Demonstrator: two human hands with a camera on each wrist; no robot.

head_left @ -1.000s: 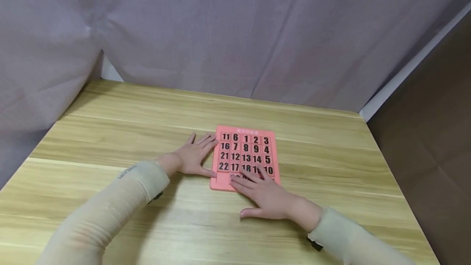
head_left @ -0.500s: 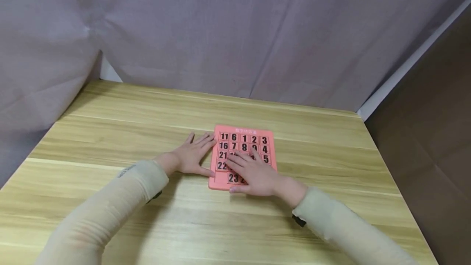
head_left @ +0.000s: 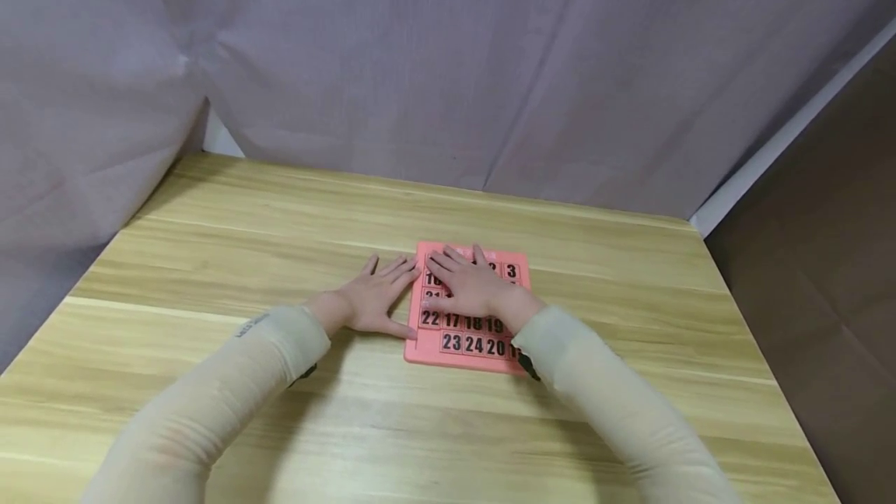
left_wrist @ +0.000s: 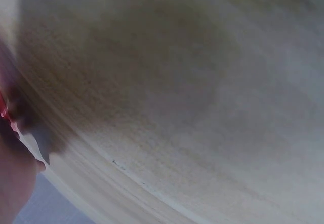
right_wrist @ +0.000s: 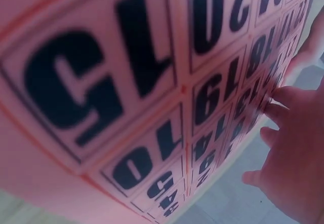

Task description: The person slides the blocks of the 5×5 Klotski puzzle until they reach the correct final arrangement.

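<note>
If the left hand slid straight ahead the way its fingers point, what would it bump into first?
Probably the pink number puzzle. The left hand lies flat on the table, fingers aimed at the puzzle's left edge, nearly touching; the exact gap is unclear.

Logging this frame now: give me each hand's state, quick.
Left hand: open, flat on the table, thumb and fingertips against the pink number puzzle.
Right hand: open, straight fingers resting on the puzzle's upper tiles, holding nothing.

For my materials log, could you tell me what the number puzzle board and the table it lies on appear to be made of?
Number puzzle board: probably moulded plastic, salmon pink and smooth, with black digits on pale tile faces, seen close in the right wrist view. Table: wood or wood-look laminate, light with streaky grain and a matt finish; the pictures cannot settle which.
</note>
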